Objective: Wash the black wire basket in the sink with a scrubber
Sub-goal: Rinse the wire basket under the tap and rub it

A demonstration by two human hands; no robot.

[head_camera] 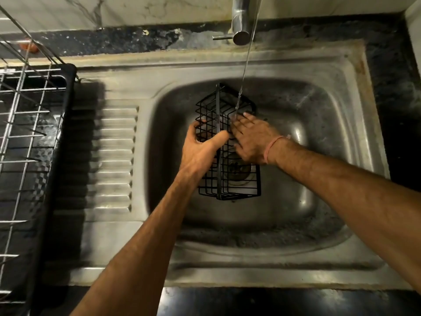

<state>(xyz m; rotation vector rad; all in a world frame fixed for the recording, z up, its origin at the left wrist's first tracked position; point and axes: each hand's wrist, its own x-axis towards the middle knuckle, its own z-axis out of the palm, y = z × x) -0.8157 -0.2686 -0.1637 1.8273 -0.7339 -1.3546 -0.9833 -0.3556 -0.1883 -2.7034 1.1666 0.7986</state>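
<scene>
The black wire basket (pixel 224 179) is held on its side over the steel sink (pixel 330 137), above the drain. My left hand (pixel 200 149) grips its left side, fingers through the wires and thumb across the top bar. My right hand (pixel 252 142) lies flat on the basket's right face with straight fingers, under the thin stream of water (pixel 245 71) falling from the tap (pixel 239 21). No scrubber is visible.
A ribbed draining board (pixel 114 160) lies left of the bowl. Further left stands a wire dish rack (pixel 25 142) on a black tray. A dark stone counter (pixel 398 110) borders the sink at right and behind.
</scene>
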